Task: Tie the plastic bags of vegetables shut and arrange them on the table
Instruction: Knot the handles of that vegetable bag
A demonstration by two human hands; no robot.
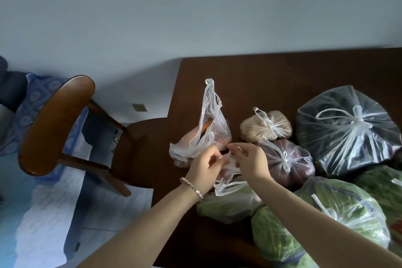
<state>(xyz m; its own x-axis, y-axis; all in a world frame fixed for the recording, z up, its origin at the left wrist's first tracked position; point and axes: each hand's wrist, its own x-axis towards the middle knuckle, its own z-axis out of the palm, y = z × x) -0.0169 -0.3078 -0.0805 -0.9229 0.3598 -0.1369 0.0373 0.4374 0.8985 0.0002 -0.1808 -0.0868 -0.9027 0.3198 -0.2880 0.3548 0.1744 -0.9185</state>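
Observation:
On the dark wooden table (272, 72) both hands work at one clear bag (228, 177) with reddish contents. My left hand (205, 167) pinches one white handle of it and my right hand (251, 162) pinches the other; the bag's body is mostly hidden under them. Just behind stands an untied bag of carrots (208, 128), its handles loose and pointing up. Knotted bags lie to the right: a tan one (266, 127), a purple one (287, 160), a large dark one (348, 128) and a green cabbage bag (339, 209).
A wooden chair (58, 124) stands at the table's left edge, its seat tucked partly under. Another pale green bag (228, 206) lies under my forearms. Tiled floor and a blue cloth show at the left. A plain wall rises behind the table.

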